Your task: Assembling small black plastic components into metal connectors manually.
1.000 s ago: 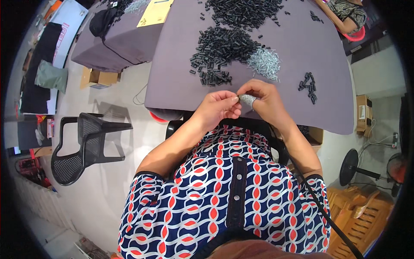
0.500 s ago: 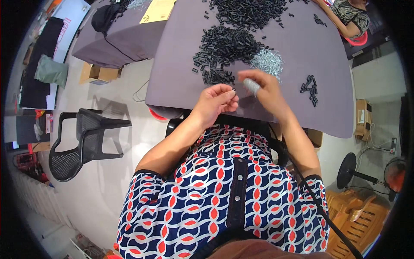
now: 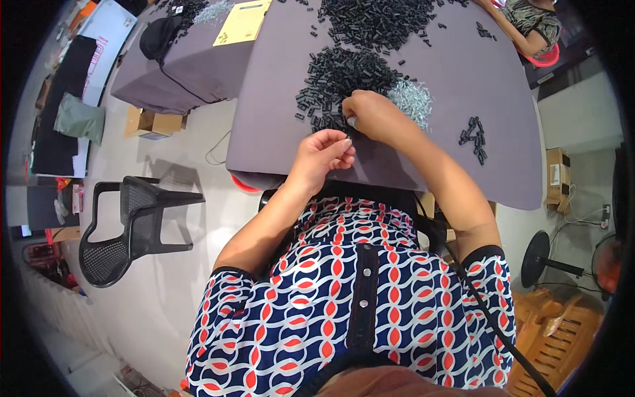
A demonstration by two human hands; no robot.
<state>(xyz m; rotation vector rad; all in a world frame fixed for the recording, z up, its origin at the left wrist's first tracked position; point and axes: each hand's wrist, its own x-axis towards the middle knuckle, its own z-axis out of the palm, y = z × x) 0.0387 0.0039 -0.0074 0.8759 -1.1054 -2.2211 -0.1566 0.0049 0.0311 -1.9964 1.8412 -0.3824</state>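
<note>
My left hand [image 3: 321, 157] is raised above the near part of the grey cloth, thumb and fingertips pinched together on a small black piece that barely shows. My right hand [image 3: 372, 116] reaches across it to the near edge of a heap of short black cylindrical pieces [image 3: 344, 69]. Its fingers are curled in, a pale wrapping shows on one digit, and whatever is between the fingertips is hidden. Just right of that hand lies a pile of small silvery pieces [image 3: 411, 102], partly behind my wrist.
A larger black heap [image 3: 377, 20] lies farther back on the grey-covered table [image 3: 463, 86]. A small group of black pieces [image 3: 474, 140] sits to the right. At the far right is another person's arm [image 3: 512, 30]. A black chair [image 3: 132, 225] stands on the left floor.
My right hand has moved left and away from me, from beside the silvery pile to the black heap. My left hand has shifted slightly left, still pinched.
</note>
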